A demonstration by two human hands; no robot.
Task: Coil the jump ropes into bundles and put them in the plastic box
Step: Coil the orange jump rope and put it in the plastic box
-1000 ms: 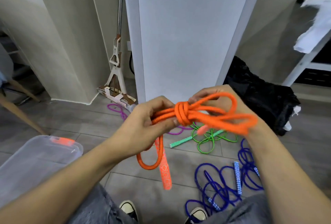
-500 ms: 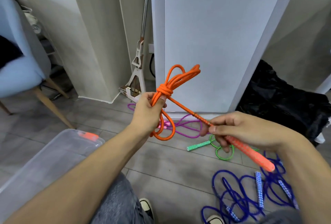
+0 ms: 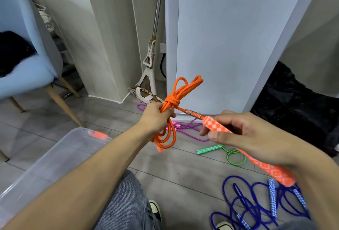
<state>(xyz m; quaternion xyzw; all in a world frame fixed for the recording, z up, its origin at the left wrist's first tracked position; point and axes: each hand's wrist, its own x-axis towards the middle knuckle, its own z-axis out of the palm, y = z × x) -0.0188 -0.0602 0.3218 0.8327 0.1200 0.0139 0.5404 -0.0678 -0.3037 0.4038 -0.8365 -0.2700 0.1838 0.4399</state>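
An orange jump rope [image 3: 180, 90] is coiled into a bundle with a knot wound round its middle. My left hand [image 3: 156, 115] grips the bundle just below the knot; loops stick up above it and hang down under it. My right hand [image 3: 244, 138] holds an orange checkered handle [image 3: 214, 125], with a taut length of rope running from it to the knot. A clear plastic box [image 3: 55, 161] with an orange latch sits on the floor at the lower left.
Loose on the grey floor lie a purple rope [image 3: 189, 130], a green rope [image 3: 229, 153] and blue ropes [image 3: 256, 206]. A mop [image 3: 150, 68] leans by the white panel. A blue chair [image 3: 23, 49] stands left, a black bag [image 3: 297, 104] right. My knees and shoes are below.
My right hand slid off the loops onto the handle and pulled it down and right, drawing the knot tight. My left hand kept its grip on the bundle, now upright.
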